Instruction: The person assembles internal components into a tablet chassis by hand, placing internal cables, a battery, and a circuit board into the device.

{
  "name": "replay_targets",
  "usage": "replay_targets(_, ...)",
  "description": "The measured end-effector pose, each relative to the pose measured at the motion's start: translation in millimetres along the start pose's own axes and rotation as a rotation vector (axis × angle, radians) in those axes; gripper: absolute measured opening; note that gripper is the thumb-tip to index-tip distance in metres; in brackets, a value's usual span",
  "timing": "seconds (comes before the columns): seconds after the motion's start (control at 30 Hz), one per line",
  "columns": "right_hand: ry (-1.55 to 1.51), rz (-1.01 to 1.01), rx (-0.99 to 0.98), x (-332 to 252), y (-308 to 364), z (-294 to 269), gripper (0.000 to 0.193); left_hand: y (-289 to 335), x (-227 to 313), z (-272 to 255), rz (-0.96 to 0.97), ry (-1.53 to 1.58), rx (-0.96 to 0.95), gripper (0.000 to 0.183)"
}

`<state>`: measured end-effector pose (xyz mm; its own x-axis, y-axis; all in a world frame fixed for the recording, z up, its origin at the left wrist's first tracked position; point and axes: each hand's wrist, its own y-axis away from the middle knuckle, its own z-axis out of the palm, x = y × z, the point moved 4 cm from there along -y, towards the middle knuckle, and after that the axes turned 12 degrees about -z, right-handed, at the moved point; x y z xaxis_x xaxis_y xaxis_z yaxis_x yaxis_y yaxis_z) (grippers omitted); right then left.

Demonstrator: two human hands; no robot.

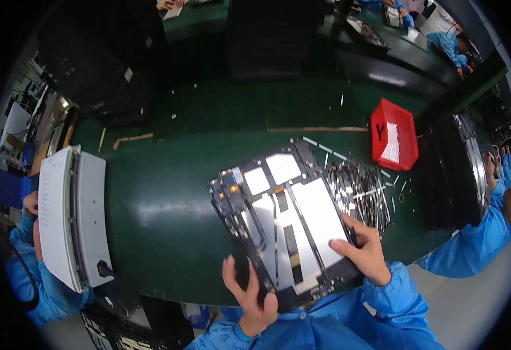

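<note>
A tablet-like device frame (319, 219) with its inside showing is tilted in front of me over the near table edge. It has silver plates, dark flat cables and a small circuit board at its far left corner. My right hand (365, 252) grips its right edge, thumb on top of the silver plate and fingers round the side. My left hand (252, 300) is beside the lower left corner, fingers spread and thumb close to the frame; whether the thumb touches is unclear. Beyond the right hand lies a pile of thin dark and silver strips (354, 189).
A red bin (405, 125) with white slips stands at the back right. Tall black stacks (267, 41) stand at the back, another black stack (451, 175) at the right. At the left is a white box-like unit (95, 219) with a paper sheet (54, 216). Co-workers in blue flank the green table (162, 221).
</note>
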<state>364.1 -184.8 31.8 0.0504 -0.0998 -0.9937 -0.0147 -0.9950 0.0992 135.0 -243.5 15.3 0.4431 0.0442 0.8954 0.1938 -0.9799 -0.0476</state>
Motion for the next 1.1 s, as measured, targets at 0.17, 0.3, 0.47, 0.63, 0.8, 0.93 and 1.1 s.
replay_targets(0.17,-0.242,-0.1,0.153,-40,10,-16,0.058,-18,46,5,0.432,0.473,-0.01,0.062)
replay_targets(0.3,0.003,-0.407,0.245,-106,-22,-54,0.063,-26,47,-2,0.346,0.411,0.122,0.083)
replay_targets(0.47,-0.106,-0.519,0.236,-192,-134,-55,0.05,-37,0,-27,-0.016,0.122,0.158,0.052)
replay_targets(0.63,-0.328,-0.462,0.03,-235,-260,-56,0.036,-30,-18,-37,-0.098,-0.033,0.18,0.044)
replay_targets(0.8,-0.419,-0.463,0.036,-263,-342,-48,0.035,-30,-31,-31,-0.183,0.245,0.252,0.034)
replay_targets(0.93,-0.155,-0.764,-0.041,-273,-369,-27,0.027,-31,-34,-35,-0.172,0.15,0.259,0.035)
replay_targets(1.1,0.72,-0.371,0.101,-271,-408,-53,0.045,-32,-32,-35,-0.125,-0.021,0.217,0.036)
